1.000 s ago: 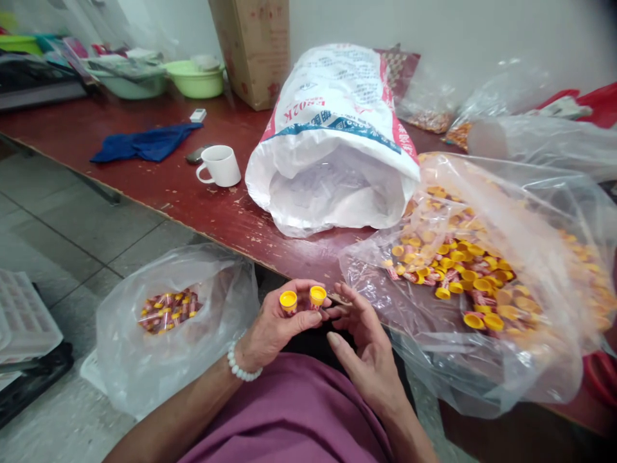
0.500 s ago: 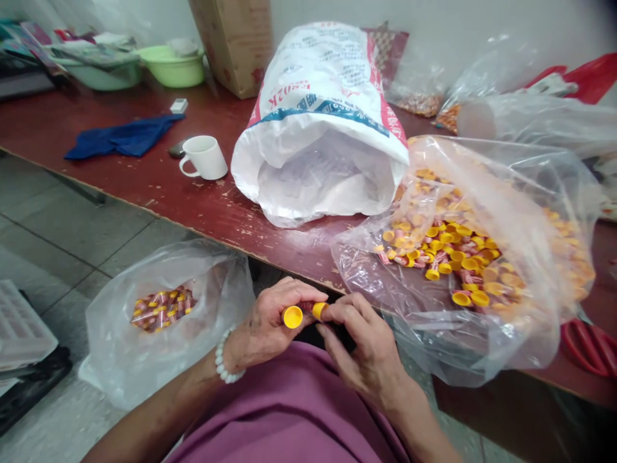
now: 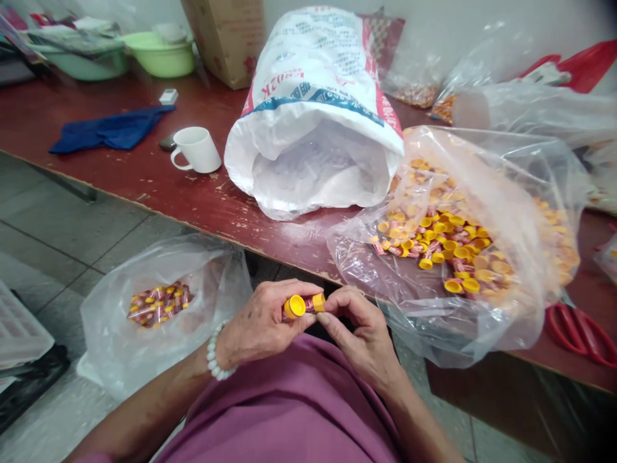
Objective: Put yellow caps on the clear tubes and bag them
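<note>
My left hand (image 3: 258,325), with a beaded bracelet (image 3: 214,354) at its wrist, is closed around two small red-labelled tubes with yellow ends. One yellow cup-shaped end (image 3: 295,307) faces me. The other tube's yellow end (image 3: 319,302) points right, towards my right hand (image 3: 364,334). The right thumb and index finger are closed at that end. The palm side of the left hand is hidden. To the right, a clear plastic bag (image 3: 520,154) holds many similar yellow-ended tubes (image 3: 450,244). Another translucent bag (image 3: 110,270) at lower left contains red-and-yellow tubes (image 3: 161,303).
A large white sack (image 3: 318,58) lies with its mouth facing me on the worn red table (image 3: 144,186). Left of it are a white mug (image 3: 196,149) and blue cloth (image 3: 110,128). Red-handled scissors (image 3: 578,334) rest at the right edge. Basins and a carton (image 3: 226,38) stand behind.
My right thumb has come up against the tube's yellow end, beside the index finger. The left hand has turned slightly, keeping both tubes. The whole view has shifted a little.
</note>
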Motion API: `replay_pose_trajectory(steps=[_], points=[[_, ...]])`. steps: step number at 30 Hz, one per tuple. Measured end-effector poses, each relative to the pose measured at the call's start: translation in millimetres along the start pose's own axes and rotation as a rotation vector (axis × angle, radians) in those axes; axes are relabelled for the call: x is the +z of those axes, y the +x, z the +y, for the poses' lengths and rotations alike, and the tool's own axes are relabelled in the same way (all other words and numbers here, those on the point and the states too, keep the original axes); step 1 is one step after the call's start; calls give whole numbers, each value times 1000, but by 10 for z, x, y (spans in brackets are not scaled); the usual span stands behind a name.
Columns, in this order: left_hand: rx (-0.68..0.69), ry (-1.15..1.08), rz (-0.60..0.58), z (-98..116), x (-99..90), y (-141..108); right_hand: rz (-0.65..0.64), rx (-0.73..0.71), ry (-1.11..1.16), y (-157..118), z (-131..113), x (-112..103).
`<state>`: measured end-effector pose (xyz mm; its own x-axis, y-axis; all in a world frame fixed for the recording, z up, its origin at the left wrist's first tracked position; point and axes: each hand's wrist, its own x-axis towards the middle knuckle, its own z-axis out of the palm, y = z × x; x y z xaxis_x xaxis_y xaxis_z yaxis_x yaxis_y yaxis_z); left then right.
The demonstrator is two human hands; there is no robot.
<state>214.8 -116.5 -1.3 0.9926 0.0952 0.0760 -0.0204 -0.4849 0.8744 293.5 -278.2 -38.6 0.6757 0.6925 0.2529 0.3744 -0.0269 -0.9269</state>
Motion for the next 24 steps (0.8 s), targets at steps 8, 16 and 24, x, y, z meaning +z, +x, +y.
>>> replay_pose_trajectory(steps=[8, 16, 24], points=[[-8, 86, -12, -55, 21, -13, -3, 22, -15, -17, -49, -47], [46, 158, -46, -29, 11, -12, -29, 225, 147, -51, -37, -32], [42, 74, -198, 32, 228, 192, 65, 301, 113, -90, -53, -251]])
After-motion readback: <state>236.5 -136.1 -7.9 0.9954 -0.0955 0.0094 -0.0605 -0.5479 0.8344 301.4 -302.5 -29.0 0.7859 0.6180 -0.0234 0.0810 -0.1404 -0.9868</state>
